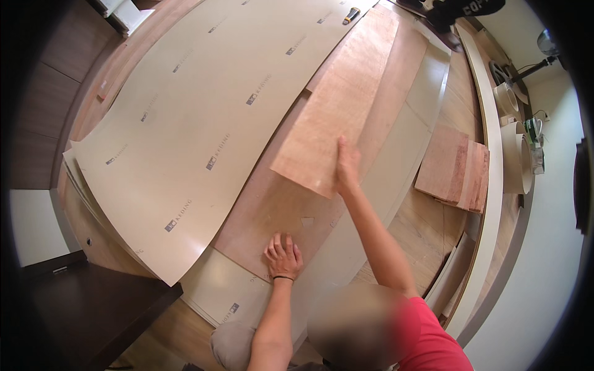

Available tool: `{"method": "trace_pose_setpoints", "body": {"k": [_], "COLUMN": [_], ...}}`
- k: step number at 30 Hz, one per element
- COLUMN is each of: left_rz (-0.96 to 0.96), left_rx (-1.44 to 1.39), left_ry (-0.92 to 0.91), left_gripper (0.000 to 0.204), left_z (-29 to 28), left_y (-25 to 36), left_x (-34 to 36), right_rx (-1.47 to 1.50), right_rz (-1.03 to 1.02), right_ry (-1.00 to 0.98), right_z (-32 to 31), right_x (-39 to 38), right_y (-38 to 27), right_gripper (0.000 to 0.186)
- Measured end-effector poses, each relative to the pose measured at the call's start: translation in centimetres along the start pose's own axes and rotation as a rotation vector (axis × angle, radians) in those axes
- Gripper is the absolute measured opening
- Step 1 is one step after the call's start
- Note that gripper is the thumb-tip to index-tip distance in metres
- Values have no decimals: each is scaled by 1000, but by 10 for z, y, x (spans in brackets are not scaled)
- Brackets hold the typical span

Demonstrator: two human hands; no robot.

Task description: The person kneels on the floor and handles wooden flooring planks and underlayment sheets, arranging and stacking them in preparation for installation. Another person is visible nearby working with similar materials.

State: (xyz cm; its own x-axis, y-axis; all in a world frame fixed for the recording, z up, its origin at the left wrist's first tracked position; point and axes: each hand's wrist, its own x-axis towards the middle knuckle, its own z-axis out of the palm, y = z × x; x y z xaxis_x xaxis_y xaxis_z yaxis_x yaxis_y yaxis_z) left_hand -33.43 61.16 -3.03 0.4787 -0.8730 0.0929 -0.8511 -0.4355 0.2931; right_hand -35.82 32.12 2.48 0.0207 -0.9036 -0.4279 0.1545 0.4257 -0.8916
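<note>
Right hand, the nearer one, grasps the plywood strip by its right edge, long axis running toward one o'clock, while the left hand, fingers loose, rests on the brown board at seven o'clock!

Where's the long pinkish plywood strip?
Head view, upper centre: the strip is right of the large cream printed sheet, the right hand at its lower right edge.

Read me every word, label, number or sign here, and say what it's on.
I won't copy wording or brands, but print shows here:
Large pale sheet: dark square logo with lettering, repeated.
Pale sheet at bottom: similar mark.
Dark garment, top right: light letters.
Edge marks near the left hand: too faint to read.
Green-and-white item, right: any print too small.
</note>
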Motion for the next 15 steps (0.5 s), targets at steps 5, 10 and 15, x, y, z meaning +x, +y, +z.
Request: {"method": "trace_pose_setpoints", "body": {"k": [5, 10, 15], "left_rz": [-1, -17, 39], "left_rx": [20, 59, 83], "left_ry": [-17, 17, 63], "left_gripper": [44, 42, 40], "left_z": [-2, 3, 6], "left_y": [-1, -4, 1], "left_x": [-3, -8, -5], "right_rx": [-266, -444, -406], "right_rz": [-114, -119, -139], "right_ry": [12, 83, 186], "right_z": [-86, -187, -248], "right_x": [-52, -170, -246], "right_y": [-23, 12, 67], "right_gripper": [56, 46, 43]}}
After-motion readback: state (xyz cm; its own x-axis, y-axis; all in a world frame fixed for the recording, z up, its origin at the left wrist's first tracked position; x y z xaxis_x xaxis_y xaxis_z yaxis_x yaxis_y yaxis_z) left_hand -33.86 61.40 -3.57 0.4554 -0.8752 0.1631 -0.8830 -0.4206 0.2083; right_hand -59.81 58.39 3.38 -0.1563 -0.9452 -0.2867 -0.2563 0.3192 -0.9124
